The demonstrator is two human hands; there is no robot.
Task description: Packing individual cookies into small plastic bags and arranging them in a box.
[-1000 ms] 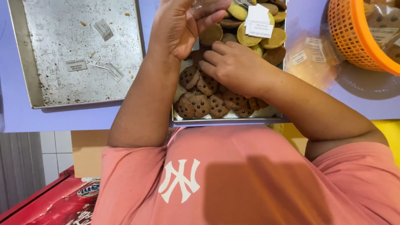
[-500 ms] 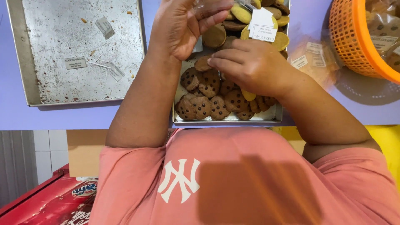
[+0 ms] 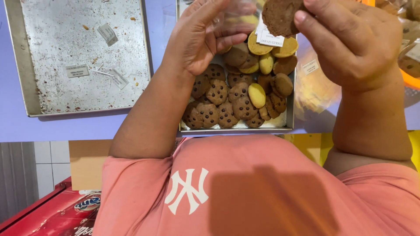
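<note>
Head view, right hand: we see the right hand (image 3: 354, 43) raised over the table, thumb and fingers pinched on a round dark brown cookie (image 3: 282, 16).
Head view, left hand: the left hand (image 3: 203, 37) is curled around a clear plastic bag (image 3: 236, 13) (blurred, so we cannot tell how firmly).
Cookie tray: the metal tray (image 3: 289, 109) below both hands holds chocolate-chip cookies (image 3: 218, 91), pale yellow cookies (image 3: 257, 95) and a white paper label (image 3: 269, 37).
Empty tray: a second, worn baking tray (image 3: 26, 83) lies to the left on the lilac table (image 3: 61, 126), with crumbs and small paper labels (image 3: 78, 71).
Edge: an orange basket (image 3: 411, 78) sits at far right.
</note>
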